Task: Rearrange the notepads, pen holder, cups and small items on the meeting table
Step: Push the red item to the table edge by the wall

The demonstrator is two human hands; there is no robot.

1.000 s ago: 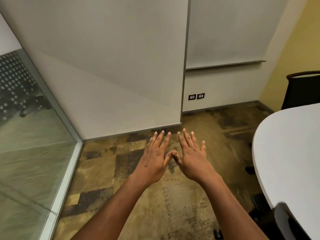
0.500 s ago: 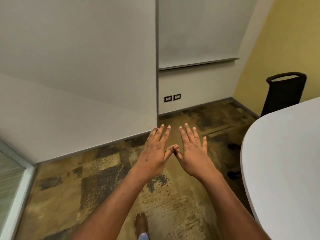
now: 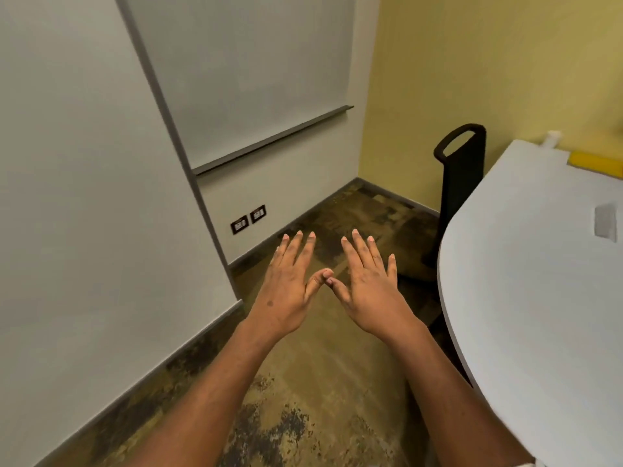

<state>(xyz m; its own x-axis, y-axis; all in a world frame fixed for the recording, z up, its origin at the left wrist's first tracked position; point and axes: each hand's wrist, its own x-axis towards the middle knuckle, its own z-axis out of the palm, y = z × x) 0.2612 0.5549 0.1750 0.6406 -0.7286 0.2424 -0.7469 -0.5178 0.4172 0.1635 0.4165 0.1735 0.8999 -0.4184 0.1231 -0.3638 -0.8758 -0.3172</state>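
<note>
Now my view has swung further toward the white round-ended meeting table (image 3: 539, 315), which takes up much more of the right side than it did a second ago; the glass wall that stood far to the table's left has dropped out of sight. My left hand (image 3: 286, 291) and right hand (image 3: 367, 291) have not changed: both are spread flat, palms down, fingers straight, holding nothing. The thumb tips meet or all but meet. Both hands hang over the mottled brown carpet (image 3: 320, 382), left of the table's edge and not touching it.

What is new is on the table's far part. A flat yellow rectangular thing (image 3: 595, 161), perhaps a notepad, lies near the far edge. A small grey flat piece (image 3: 605, 224) lies nearer me, and a small white object (image 3: 553, 138) is at the far rim, too blurred to name. A black mesh-backed chair (image 3: 463, 170) stands just beyond the table's left curve.

I judge the rearranging has not begun; I am only turning to face the work. The cups and pen holder are out of frame.
</note>
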